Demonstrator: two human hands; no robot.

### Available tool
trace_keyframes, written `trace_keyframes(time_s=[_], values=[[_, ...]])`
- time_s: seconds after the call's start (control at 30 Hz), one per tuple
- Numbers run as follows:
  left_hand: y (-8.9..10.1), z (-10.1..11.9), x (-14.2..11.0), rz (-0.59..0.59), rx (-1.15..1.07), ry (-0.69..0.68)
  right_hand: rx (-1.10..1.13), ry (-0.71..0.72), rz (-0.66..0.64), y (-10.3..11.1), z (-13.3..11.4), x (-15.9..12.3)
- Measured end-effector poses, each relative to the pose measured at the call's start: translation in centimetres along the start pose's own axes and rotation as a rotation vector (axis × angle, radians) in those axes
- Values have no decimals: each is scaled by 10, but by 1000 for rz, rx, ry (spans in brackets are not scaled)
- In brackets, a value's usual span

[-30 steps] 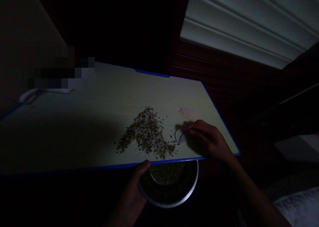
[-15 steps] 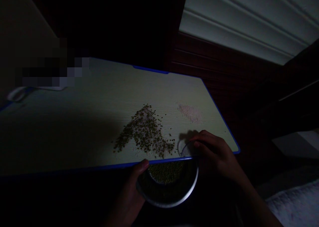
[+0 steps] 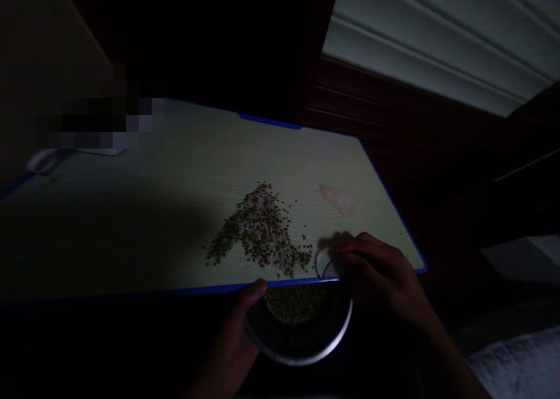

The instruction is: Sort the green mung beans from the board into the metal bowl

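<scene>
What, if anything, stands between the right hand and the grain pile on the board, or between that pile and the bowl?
Between the right hand and the grain pile, only a thin curved item at its fingertips. Between pile and bowl runs the blue edge of the board; the left hand holds the bowl's left side.

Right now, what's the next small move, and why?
Probably ease the curved tool just past the near edge of the board: the right hand has it at that edge, and the left hand holds the bowl below.
</scene>
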State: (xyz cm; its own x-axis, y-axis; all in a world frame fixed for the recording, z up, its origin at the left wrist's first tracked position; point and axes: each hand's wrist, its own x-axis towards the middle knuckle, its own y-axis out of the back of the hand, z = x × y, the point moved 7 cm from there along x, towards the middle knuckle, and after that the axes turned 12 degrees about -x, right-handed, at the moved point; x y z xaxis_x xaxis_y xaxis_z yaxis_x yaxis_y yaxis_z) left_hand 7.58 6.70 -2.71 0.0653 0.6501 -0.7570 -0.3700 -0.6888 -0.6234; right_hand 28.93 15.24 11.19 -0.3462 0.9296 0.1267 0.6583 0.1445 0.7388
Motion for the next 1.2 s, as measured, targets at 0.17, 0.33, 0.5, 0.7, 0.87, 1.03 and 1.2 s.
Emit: trace_keyframes(time_s=[0.17, 0.33, 0.5, 0.7, 0.87, 1.03, 1.2], values=[[0, 2, 0, -4, 12, -29, -33, -20, 78, 1, -3, -2], [0, 4, -2, -8, 18, -44, -82, -42, 162, 0, 1, -3], [-3, 2, -3, 19, 6, -29, -135, -114, 315, 9, 8, -10], [0, 4, 1, 12, 32, -83, -114, -58, 260, -3, -5, -13], [-2, 2, 0, 2, 35, -50, -114, -27, 227, -7, -6, -12], [-3, 1, 0, 24, 48, -25, -83, -50, 203, -5, -2, -14], [-5, 2, -3, 6, 47, -45, -94, -56, 238, -5, -4, -10]])
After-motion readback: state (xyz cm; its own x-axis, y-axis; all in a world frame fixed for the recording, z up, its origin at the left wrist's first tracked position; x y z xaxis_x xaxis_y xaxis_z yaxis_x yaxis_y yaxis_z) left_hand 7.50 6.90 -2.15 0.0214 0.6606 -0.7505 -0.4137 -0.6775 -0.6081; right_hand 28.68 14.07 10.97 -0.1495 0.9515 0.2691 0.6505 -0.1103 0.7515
